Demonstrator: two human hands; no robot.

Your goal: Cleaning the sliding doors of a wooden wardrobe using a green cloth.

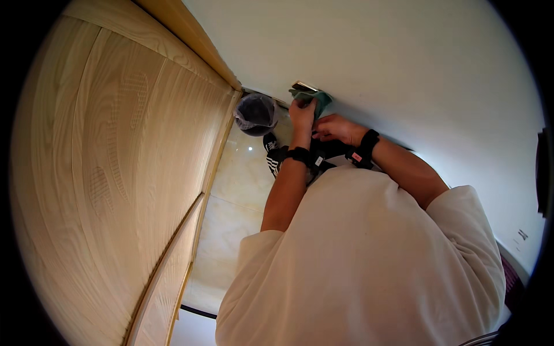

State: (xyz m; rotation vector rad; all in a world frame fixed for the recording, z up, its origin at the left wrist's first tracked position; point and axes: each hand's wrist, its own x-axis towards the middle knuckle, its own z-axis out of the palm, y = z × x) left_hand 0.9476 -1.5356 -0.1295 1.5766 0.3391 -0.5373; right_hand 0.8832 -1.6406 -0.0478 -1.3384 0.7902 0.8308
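A green cloth [323,102] is gripped in my left hand [302,117], whose fingers press it against the white wall. Just above the cloth, a small dark plate with a gold edge [307,86] juts from the wall; I cannot make out exactly what it is. My right hand [339,129] hovers to the right of the left wrist, below the cloth. Its fingers are loosely bent and apart, and I see nothing in them. Black bands with small boxes circle both wrists.
A dark bin with a clear liner [255,114] stands in the corner left of my hands. A wooden door [127,144] fills the left side. The white wall [404,63] runs along the right. Below lies a pale tiled floor [228,202], with a black shoe [270,142] near the bin.
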